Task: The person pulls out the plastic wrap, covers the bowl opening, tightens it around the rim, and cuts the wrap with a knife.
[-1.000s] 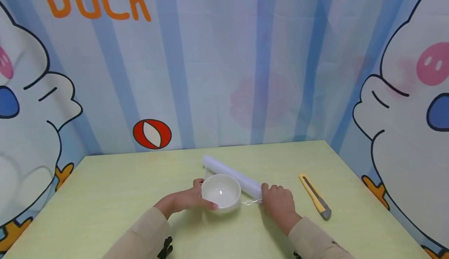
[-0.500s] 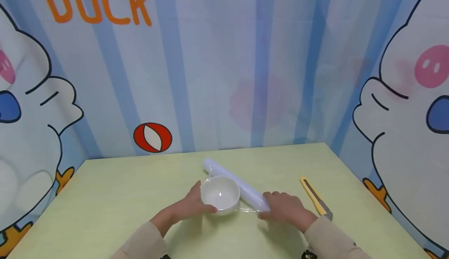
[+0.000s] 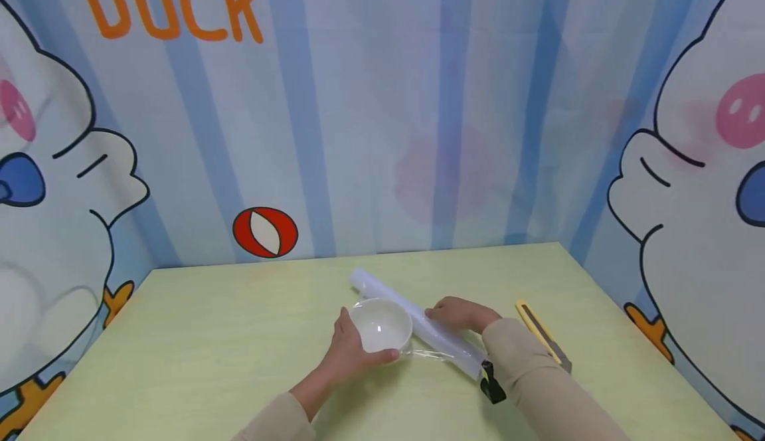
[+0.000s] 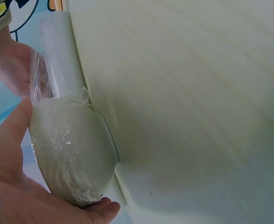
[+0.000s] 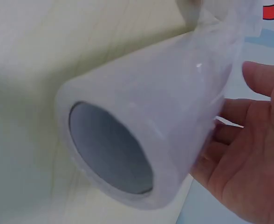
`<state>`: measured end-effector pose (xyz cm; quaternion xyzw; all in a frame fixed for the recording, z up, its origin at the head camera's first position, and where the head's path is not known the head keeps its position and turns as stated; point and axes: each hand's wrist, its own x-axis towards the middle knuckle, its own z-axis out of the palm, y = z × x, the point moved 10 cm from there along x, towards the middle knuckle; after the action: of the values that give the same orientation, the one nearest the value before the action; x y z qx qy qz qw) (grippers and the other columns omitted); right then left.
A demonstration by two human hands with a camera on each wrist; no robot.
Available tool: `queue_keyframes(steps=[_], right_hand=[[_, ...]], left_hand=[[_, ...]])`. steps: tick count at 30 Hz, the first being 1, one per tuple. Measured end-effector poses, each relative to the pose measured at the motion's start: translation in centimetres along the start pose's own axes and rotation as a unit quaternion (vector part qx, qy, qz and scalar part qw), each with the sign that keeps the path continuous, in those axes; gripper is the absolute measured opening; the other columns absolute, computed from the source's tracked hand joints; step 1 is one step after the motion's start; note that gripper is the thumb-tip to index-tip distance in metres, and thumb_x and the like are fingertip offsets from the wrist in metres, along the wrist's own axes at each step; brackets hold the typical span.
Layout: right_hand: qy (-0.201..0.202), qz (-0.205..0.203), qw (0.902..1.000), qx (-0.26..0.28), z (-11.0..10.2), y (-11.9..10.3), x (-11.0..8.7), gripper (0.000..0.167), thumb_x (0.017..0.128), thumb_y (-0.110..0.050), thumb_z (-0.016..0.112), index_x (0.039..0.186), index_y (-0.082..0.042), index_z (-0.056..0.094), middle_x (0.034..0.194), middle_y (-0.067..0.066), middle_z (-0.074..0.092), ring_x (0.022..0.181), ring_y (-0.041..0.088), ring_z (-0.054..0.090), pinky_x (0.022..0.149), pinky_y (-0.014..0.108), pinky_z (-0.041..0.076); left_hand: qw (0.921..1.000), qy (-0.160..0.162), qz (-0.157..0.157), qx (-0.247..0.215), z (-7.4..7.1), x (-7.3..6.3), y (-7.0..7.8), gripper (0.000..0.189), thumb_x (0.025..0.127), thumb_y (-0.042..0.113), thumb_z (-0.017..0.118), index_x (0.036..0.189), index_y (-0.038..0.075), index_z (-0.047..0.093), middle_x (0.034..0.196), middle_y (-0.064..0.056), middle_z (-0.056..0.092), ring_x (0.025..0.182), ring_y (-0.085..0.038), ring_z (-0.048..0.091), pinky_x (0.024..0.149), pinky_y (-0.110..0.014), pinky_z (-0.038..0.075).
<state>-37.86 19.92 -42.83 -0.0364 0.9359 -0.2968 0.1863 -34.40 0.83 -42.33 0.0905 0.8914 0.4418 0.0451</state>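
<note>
A white bowl (image 3: 380, 327) is held near the middle of the table by my left hand (image 3: 352, 353), thumb on the near side and fingers along its left. Clear film clings in wrinkles to the bowl's outside (image 4: 76, 149) in the left wrist view. From there it stretches to a roll of cling film (image 3: 412, 315) lying diagonally behind the bowl. My right hand (image 3: 459, 313) is at the roll's far side. In the right wrist view its fingers (image 5: 216, 140) lie against the roll, fingertips partly hidden, and the thumb stands apart from it.
A yellow and grey utility knife (image 3: 540, 335) lies on the pale table (image 3: 239, 335), just right of my right forearm. Behind the table hangs a striped blue curtain (image 3: 370, 129) with printed cartoon figures.
My right hand has left the roll's near right end and moved up and left along its far side. The roll's near end has shifted toward me. My left hand still holds the bowl.
</note>
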Motion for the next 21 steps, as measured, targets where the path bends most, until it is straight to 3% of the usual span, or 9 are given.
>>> queue_keyframes(steps=[4, 8, 12, 15, 21], right_hand=[[-0.030, 0.002, 0.9985, 0.046, 0.9, -0.2, 0.4, 0.029, 0.095, -0.024, 0.045, 0.096, -0.003, 0.064, 0.084, 0.005, 0.059, 0.075, 0.015, 0.055, 0.065, 0.029, 0.049], [-0.043, -0.001, 0.9988, 0.025, 1.2, -0.8, 0.5, 0.026, 0.094, -0.024, 0.045, 0.091, -0.005, 0.063, 0.080, 0.003, 0.057, 0.072, 0.013, 0.054, 0.060, 0.028, 0.048], [-0.021, 0.022, 0.9995, -0.010, 0.9, -0.9, 0.6, 0.026, 0.093, -0.025, 0.049, 0.099, -0.005, 0.064, 0.089, 0.004, 0.060, 0.079, 0.015, 0.056, 0.066, 0.033, 0.051], [-0.003, 0.039, 0.9987, -0.032, 0.7, -1.0, 0.5, 0.024, 0.092, -0.024, 0.052, 0.096, -0.004, 0.063, 0.093, 0.005, 0.060, 0.083, 0.017, 0.057, 0.068, 0.037, 0.051], [0.040, 0.057, 0.9926, -0.099, 0.1, -1.2, 0.3, 0.022, 0.090, -0.027, 0.054, 0.089, -0.006, 0.058, 0.085, 0.005, 0.059, 0.076, 0.018, 0.056, 0.060, 0.035, 0.049]], left_hand=[[1.0000, -0.009, 0.004, -0.001, 0.1, 0.1, 0.0, 0.124, 0.065, 0.043, 0.080, 0.141, -0.013, -0.001, 0.142, -0.034, 0.017, 0.124, -0.047, 0.033, 0.100, -0.057, 0.034], [0.9998, -0.016, 0.005, 0.006, -0.2, 0.3, -0.4, 0.123, 0.065, 0.042, 0.080, 0.141, -0.012, -0.001, 0.141, -0.033, 0.019, 0.124, -0.045, 0.033, 0.100, -0.056, 0.034], [0.9991, -0.037, 0.016, 0.011, -0.3, 0.9, -0.6, 0.123, 0.066, 0.041, 0.080, 0.141, -0.013, -0.001, 0.140, -0.032, 0.019, 0.124, -0.043, 0.034, 0.101, -0.054, 0.033], [0.9981, -0.058, 0.016, 0.015, -0.3, 1.3, -0.8, 0.123, 0.066, 0.041, 0.080, 0.141, -0.011, -0.001, 0.141, -0.031, 0.019, 0.123, -0.041, 0.034, 0.102, -0.054, 0.032], [0.9964, -0.083, 0.007, 0.010, -0.5, 1.8, -1.4, 0.122, 0.066, 0.041, 0.081, 0.143, -0.008, -0.001, 0.142, -0.027, 0.019, 0.122, -0.038, 0.035, 0.102, -0.053, 0.032]])
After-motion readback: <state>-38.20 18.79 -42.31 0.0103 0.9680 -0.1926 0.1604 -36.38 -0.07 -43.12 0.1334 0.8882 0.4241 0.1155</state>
